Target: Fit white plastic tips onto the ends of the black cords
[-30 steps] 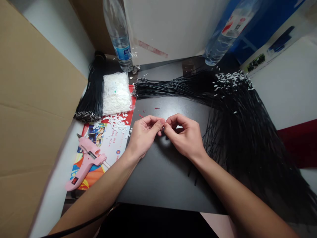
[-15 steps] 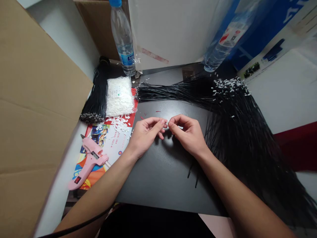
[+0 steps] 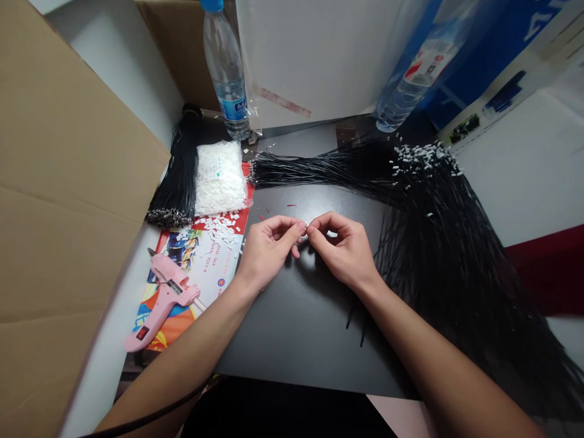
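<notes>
My left hand and my right hand meet fingertip to fingertip over the black mat. Both are pinched shut on a thin black cord that trails down under my right wrist. A tiny pale piece shows where the fingertips meet; I cannot make out what it is. A large heap of black cords with small white tags at their far ends lies right of my right hand. Another cord bundle lies beyond the hands.
A pink glue gun rests on a colourful printed sheet at the left, near loose white tags, a bag of white tags and a tied cord bundle. Two water bottles stand behind. A cardboard wall borders the left.
The view shifted slightly early on. My fingertips parted a little, then closed back together on the cord. Nothing else moved.
</notes>
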A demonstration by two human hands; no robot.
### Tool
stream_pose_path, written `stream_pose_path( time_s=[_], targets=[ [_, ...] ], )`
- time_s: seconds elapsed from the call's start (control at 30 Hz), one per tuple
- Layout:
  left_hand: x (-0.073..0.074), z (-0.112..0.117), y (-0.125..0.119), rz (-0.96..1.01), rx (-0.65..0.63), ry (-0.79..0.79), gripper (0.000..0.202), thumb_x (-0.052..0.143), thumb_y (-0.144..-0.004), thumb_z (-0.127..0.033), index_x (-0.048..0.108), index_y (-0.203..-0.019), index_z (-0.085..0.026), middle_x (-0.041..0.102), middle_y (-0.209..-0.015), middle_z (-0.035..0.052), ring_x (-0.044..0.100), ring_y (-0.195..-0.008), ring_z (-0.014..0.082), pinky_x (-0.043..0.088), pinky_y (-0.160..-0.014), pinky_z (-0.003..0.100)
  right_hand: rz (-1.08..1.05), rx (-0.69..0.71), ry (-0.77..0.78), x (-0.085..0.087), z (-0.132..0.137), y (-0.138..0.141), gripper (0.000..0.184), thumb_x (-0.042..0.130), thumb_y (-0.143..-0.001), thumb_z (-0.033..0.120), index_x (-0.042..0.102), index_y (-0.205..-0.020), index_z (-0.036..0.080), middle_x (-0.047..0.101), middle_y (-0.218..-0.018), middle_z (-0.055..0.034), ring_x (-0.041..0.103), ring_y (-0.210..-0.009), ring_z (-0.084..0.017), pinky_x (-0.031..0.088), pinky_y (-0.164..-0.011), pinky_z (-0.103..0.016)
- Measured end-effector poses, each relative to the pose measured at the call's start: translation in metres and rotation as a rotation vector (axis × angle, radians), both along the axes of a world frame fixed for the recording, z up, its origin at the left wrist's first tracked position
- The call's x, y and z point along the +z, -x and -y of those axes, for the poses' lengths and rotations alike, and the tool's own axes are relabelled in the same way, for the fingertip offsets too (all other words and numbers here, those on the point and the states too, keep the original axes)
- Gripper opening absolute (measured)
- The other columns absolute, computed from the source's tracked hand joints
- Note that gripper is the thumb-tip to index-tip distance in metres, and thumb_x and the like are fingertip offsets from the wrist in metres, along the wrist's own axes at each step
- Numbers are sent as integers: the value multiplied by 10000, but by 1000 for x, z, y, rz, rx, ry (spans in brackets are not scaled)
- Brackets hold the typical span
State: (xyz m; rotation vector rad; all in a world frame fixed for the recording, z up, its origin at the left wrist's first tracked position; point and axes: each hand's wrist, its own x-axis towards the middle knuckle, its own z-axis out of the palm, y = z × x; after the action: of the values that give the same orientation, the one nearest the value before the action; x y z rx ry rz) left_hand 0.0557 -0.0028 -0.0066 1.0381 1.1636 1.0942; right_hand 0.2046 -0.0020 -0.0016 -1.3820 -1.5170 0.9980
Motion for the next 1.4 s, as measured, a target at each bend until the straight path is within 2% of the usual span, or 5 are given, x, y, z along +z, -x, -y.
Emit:
stream_pose_path(
  time_s=[0.63,0.93,1.03,1.17,1.4],
  targets=[
    [2,-2,3,-64,24,-46,210,754,-782,-342,705,-798,-138,726,-784,34,629,-580,110,532,-588,244,-14,-2,17,-7,4,6,239,631,-872,389,670,-830,158,684,-782,-33,562,-574,-97,444,-506,-219],
    [25,-3,26,-355,161,-333,258,667,-886,-298,661,-1122,-194,638,-1204,101,634,-897,159,514,-659,229,417,-169,-189,44,-16,-50,173,633,-872,339,715,-854,188,713,-787,-61,621,-668,-161,447,-602,-278],
    [34,-7,49,-653,263,-452,168,625,-909,-256,679,-1058,-197,635,-1122,85,603,-802,156,510,-754,292,811,-437,58,71,-35,-95,209,583,-915,333,729,-978,197,741,-926,-115,670,-839,-223,466,-740,-337],
    [34,-9,61,-1025,95,-329,203,559,-930,-186,677,-1095,-179,639,-1114,97,616,-779,186,503,-806,372,1117,-567,415,88,-50,-119,461,570,-911,405,672,-1232,89,674,-1179,-297,636,-1078,-435,472,-789,-495],
    [30,-8,64,-1187,-55,-204,240,512,-957,-182,668,-1140,-190,666,-1165,103,665,-907,248,496,-802,386,1121,-1,-70,57,-72,-45,308,530,-951,334,692,-1187,220,714,-1192,-103,668,-1054,-267,503,-820,-357]
  ],
)
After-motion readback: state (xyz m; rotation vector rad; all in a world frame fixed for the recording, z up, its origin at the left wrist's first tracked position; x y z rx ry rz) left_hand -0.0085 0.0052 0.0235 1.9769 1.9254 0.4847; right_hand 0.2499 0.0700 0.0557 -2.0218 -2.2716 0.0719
